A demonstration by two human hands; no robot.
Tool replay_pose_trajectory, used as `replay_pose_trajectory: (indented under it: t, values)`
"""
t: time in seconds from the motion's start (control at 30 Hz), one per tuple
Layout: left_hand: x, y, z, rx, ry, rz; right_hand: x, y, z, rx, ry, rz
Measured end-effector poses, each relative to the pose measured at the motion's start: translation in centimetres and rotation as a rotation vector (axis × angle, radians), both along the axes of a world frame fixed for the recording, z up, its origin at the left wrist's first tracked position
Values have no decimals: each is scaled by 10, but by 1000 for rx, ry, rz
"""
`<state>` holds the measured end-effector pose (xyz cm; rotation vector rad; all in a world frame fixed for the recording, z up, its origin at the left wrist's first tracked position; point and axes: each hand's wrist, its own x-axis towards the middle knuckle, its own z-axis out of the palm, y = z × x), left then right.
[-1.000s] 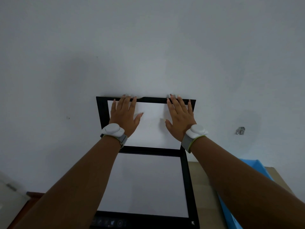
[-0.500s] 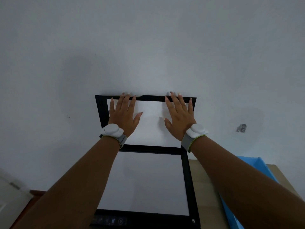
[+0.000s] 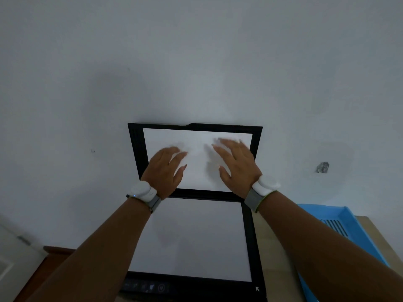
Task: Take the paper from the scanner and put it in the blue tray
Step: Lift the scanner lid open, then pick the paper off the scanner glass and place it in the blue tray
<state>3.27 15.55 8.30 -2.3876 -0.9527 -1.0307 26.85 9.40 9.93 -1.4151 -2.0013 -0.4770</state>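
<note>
Hands are raised in front of the upright scanner lid (image 3: 195,127), both with fingers spread and nothing held. The left hand (image 3: 163,171) is before the lower left of the lid's white inner panel, its fingertips blurred; the right hand (image 3: 236,165) is before the right side of that panel, fingers splayed and also blurred. Whether either palm touches the panel cannot be told. Each wrist carries a white band: the left band (image 3: 142,191) and the right band (image 3: 265,185). Below the lid lies the scanner (image 3: 247,247) with its black frame, and the paper (image 3: 192,238) rests flat on its bed. The blue tray (image 3: 353,234) sits to the right of the scanner, partly hidden by the right forearm. A pale wall (image 3: 196,62) stands behind everything.
</note>
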Motion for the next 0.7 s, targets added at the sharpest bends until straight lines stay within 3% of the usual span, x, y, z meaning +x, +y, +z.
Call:
replay_pose_trajectory:
  t: [0.13,0.23,0.3,0.5,0.7]
  values:
    - [-11,-10,-24,-266,126,-32,0,-9,-28,-144,-25,164]
    - [-21,-9,-42,-732,313,116,0,-9,-45,-557,-52,106]
    - [-27,-5,-52,-904,437,204,0,-6,-58,-759,-76,30]
    - [-33,10,-57,-1026,505,228,4,-1,-75,-882,11,-135]
    - [-28,19,-62,-1080,547,223,2,7,-80,-989,-76,-171]
